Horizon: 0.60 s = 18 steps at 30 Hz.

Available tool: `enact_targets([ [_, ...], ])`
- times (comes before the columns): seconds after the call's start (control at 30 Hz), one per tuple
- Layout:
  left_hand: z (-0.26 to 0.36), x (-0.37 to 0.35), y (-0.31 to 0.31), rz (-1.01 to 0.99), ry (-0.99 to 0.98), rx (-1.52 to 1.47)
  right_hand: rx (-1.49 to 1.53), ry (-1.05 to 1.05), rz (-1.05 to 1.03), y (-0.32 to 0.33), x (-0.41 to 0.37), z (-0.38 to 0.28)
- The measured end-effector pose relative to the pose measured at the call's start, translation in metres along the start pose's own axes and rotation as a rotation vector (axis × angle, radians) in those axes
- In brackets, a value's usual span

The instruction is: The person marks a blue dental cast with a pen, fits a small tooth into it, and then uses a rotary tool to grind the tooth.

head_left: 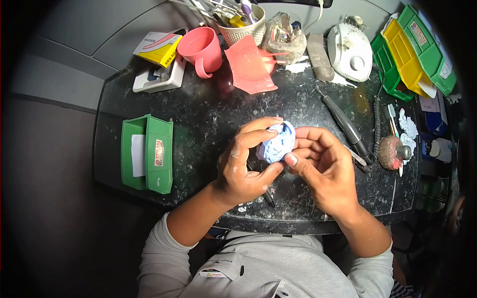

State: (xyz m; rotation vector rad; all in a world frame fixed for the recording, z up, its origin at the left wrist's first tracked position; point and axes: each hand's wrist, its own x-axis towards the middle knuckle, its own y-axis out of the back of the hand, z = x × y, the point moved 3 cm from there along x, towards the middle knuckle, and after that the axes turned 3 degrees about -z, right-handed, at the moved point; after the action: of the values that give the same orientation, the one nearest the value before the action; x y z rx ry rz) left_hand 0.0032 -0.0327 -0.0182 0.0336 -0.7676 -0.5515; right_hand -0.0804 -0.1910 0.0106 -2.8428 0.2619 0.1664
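A pale blue plaster cast (277, 147), lumpy and about palm-sized, is held up above the dark bench between both hands. My left hand (244, 161) grips its left side, with fingers curled over the top edge and the thumb below. White dust marks that hand. On the other side, my right hand (328, 171) pinches the cast's right edge between thumb and fingers. Part of the cast is hidden behind the fingertips. A dark pen-like tool (269, 199) lies on the bench beneath my left hand, partly covered by it.
A green bin (159, 171) stands at left. Along the back are a pink mug (201, 47), pink sheet (251, 64), tool basket (243, 34) and white control box (349, 52). A corded handpiece (348, 124) and round brush (391, 153) lie at right, near stacked bins (405, 52).
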Motion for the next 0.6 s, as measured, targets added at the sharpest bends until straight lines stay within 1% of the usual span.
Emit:
enact_targets([
  [0.07,0.001,0.001,0.001,-0.027,0.002,0.067,-0.013,0.019,-0.023,0.003,0.002,0.001],
  [0.13,0.005,0.007,0.003,-0.064,-0.008,0.081,0.117,-0.100,-0.035,0.007,0.004,0.004],
  [0.2,0.005,0.009,0.008,-0.101,-0.018,0.094,0.092,-0.116,-0.036,0.012,0.007,0.005],
  [0.27,0.002,0.008,0.012,-0.233,0.021,0.061,0.068,-0.131,-0.039,0.015,0.009,0.004],
  [0.3,0.003,0.008,0.011,-0.233,0.020,0.062,0.082,-0.144,-0.034,0.016,0.010,0.004],
  [0.37,0.005,0.008,0.010,-0.094,0.156,-0.186,0.094,-0.156,-0.037,0.018,0.009,0.003],
  [0.4,0.006,0.008,0.010,-0.021,0.185,-0.221,0.094,-0.155,-0.037,0.020,0.009,0.003],
  [0.47,0.006,0.006,0.020,0.006,0.317,-0.159,0.135,-0.160,-0.055,0.025,0.011,0.002],
  [0.5,0.007,0.008,0.023,0.017,0.352,0.021,0.117,-0.170,-0.057,0.027,0.012,0.001],
  [0.53,0.006,0.010,0.025,0.016,0.349,0.019,0.116,-0.167,-0.055,0.029,0.013,0.000],
  [0.6,0.002,0.013,0.025,-0.137,0.353,0.520,0.148,-0.208,-0.087,0.032,0.014,-0.002],
])
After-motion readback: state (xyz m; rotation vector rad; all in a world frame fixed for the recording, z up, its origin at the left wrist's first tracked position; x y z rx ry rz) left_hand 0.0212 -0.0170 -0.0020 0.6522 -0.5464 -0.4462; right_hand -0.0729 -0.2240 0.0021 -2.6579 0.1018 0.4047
